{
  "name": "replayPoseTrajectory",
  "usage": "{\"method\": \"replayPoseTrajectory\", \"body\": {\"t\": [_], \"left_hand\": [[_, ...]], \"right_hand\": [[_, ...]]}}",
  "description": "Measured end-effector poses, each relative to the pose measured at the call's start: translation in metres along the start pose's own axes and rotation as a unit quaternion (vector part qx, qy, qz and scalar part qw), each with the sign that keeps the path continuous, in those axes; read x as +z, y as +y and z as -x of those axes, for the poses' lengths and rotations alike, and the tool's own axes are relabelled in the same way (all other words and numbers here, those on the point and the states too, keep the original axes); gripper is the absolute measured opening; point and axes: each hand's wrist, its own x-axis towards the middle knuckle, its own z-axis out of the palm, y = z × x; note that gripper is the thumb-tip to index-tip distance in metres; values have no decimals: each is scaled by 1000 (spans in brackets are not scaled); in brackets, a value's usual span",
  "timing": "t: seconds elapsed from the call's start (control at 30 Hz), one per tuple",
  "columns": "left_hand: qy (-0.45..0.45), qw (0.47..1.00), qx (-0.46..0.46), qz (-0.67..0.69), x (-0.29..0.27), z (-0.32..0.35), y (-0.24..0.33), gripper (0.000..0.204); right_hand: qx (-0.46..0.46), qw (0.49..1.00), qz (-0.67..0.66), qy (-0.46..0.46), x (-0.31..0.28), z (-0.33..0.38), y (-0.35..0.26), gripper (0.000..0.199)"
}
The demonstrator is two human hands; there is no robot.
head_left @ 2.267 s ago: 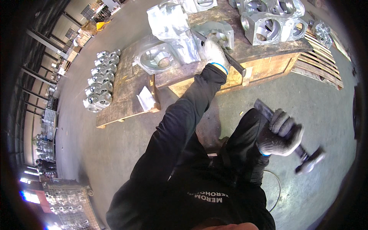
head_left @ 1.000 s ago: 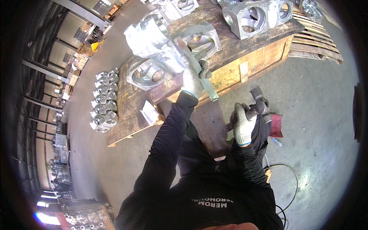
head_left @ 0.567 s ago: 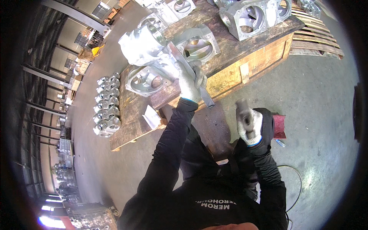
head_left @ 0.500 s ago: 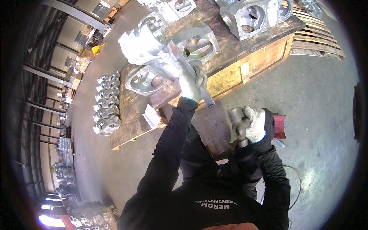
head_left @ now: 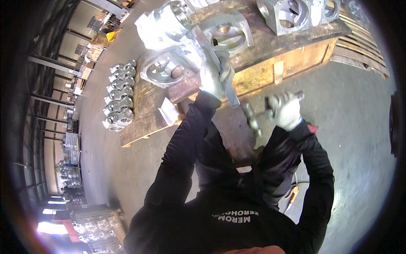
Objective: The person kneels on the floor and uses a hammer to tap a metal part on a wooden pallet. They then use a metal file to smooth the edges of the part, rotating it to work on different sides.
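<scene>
My left hand point(head_left: 212, 76), in a white knit glove, is closed around a long flat metal bar point(head_left: 229, 96). The bar slants across the bench edge, its far end against a large silver casting point(head_left: 163, 29) with round openings. My gloved right hand point(head_left: 287, 111) grips a hammer point(head_left: 252, 120) by its handle, off the bench and to the right of the bar's near end. Motion blurs the hammer's head, which is apart from the bar. Beside my left hand lie a casting with a round opening point(head_left: 163, 70) and another casting point(head_left: 228, 34).
The wooden bench point(head_left: 148, 122) carries more castings point(head_left: 292, 17) at the far right. A white paper point(head_left: 169, 111) sits near its front edge. Small silver castings point(head_left: 119, 97) are lined up at the left. A wooden pallet point(head_left: 359, 46) and a yellow-handled air gun point(head_left: 292, 192) are on the right.
My right hand has moved up and away, swinging the hammer so its handle now points out to the right. My left hand keeps its hold on the bar; the whole view has shifted slightly.
</scene>
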Motion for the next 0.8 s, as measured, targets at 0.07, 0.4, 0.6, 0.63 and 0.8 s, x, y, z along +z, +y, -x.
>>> {"method": "replayPoseTrajectory", "body": {"t": [0.07,0.4,0.6,0.63,0.8], "left_hand": [[-10,1000,0,-17,1,0,0,69],[27,999,-38,20,5,-4,2,61],[9,999,-19,43,5,-1,7,58],[-3,999,-24,35,5,-2,8,58],[-1,999,-28,-15,0,-2,9,60]], "right_hand": [[-158,975,-148,43,4,3,2,25],[-158,972,-175,-19,-4,13,-26,21],[122,992,22,-7,-5,7,-21,16],[137,990,12,-9,-6,11,-26,20],[-354,921,-164,1,-12,11,-32,19]]}}
